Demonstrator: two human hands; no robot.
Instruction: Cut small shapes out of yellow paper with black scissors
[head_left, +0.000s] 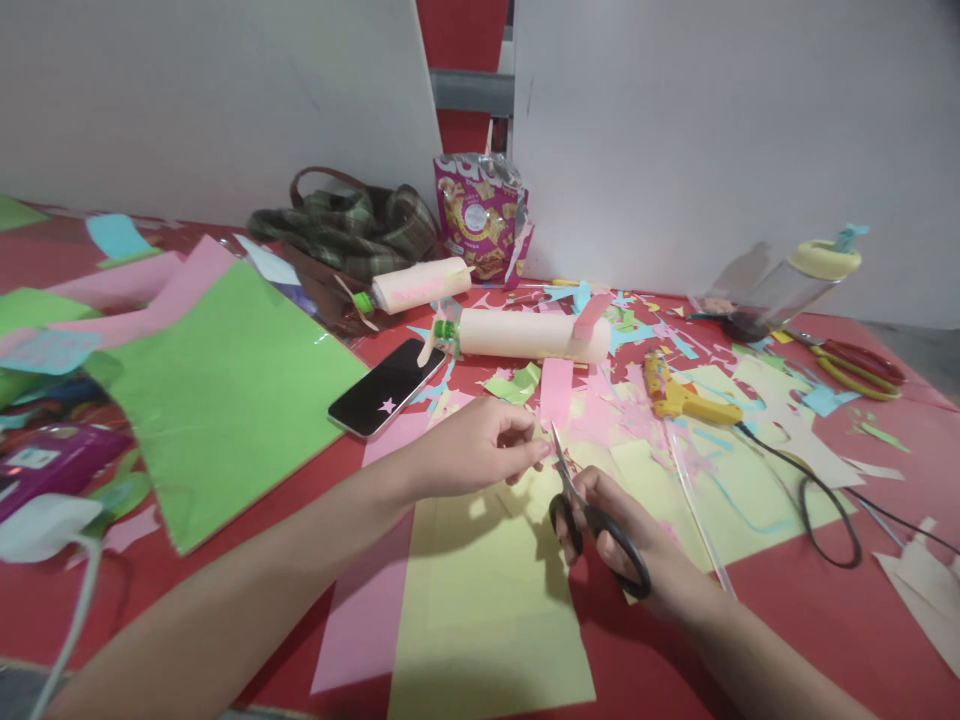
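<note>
My right hand [637,545] grips black-handled scissors [581,505], blades pointing up and away. My left hand [480,445] pinches a small pink paper strip [556,392] right at the blade tips. Both hands hover over a yellow paper sheet [480,600] that lies on a pink sheet [367,610] on the red table [825,620].
A black phone [386,388], green paper [225,400], two paper-wrapped bottles [525,335], a yellow glue gun [686,398] with a black cord, a snack bag [482,215], a plaid bag [352,230], a clear bottle [795,285], red-handled scissors [859,365] and several paper scraps surround the hands.
</note>
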